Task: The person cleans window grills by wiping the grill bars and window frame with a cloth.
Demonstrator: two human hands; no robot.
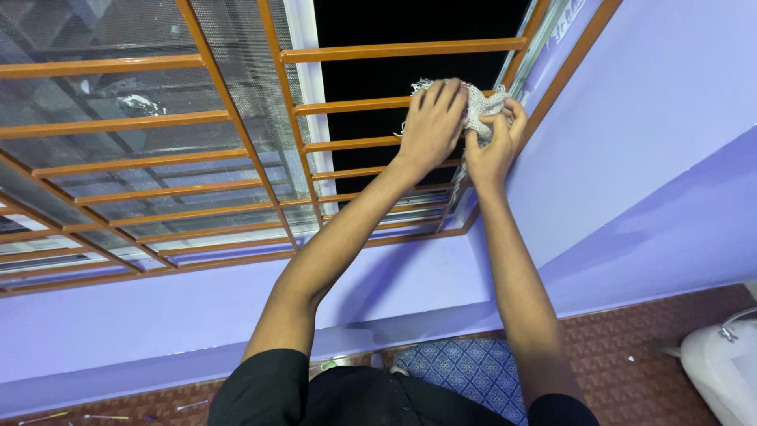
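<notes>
Both arms reach up to a window with an orange metal grille (394, 51). My left hand (432, 125) presses a crumpled grey-white cloth (479, 105) against a horizontal bar of the grille near its right end. My right hand (495, 146) grips the lower right part of the same cloth, close to the orange window frame (564, 75). The cloth is partly hidden under both hands. Behind the bars the opening is dark.
Mesh-covered panes (134, 95) fill the left of the window. Lilac walls (654, 118) surround it, with a sill ledge below. A blue patterned cushion (465, 371) lies on the reddish floor. A white fixture (721, 367) stands at the lower right.
</notes>
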